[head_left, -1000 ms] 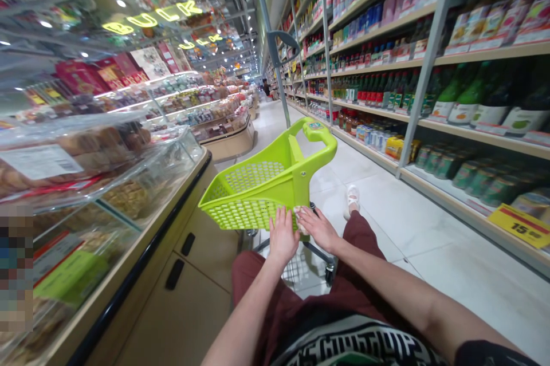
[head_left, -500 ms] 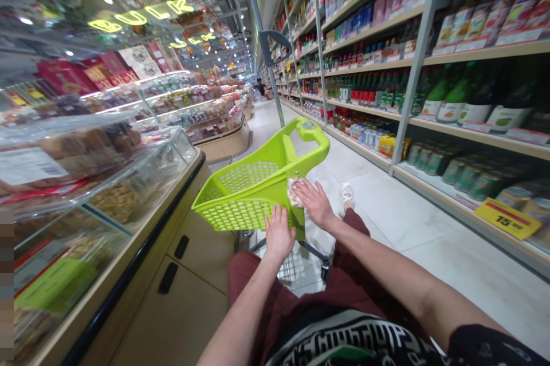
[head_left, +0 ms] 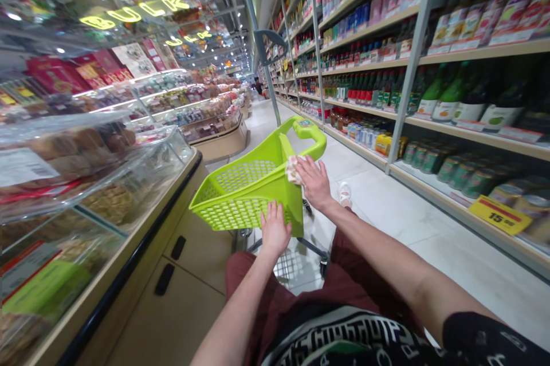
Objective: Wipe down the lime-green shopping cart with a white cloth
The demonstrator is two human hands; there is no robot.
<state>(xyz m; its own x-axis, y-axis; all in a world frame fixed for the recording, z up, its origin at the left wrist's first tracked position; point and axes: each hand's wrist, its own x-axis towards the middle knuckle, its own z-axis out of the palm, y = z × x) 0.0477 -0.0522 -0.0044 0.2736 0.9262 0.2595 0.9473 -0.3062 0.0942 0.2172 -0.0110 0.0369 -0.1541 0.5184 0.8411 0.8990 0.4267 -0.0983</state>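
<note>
A lime-green plastic shopping cart basket (head_left: 240,191) stands tilted in the aisle just ahead of my knees. My left hand (head_left: 274,230) lies flat against its near lower wall, fingers spread. My right hand (head_left: 313,181) presses a small pale cloth (head_left: 293,169) against the upright post below the cart's handle (head_left: 310,132). The cart's metal base and wheels (head_left: 301,257) show under the basket.
A glass-fronted display counter (head_left: 112,200) with packed baked goods runs along the left. Shelves of bottles and cans (head_left: 429,97) line the right. The tiled aisle floor (head_left: 429,240) stretches ahead between them. A yellow price tag (head_left: 501,215) hangs on the low right shelf.
My right hand has slid the cloth up the cart's post, from the basket's lower edge to near the handle. The left hand stays on the basket wall.
</note>
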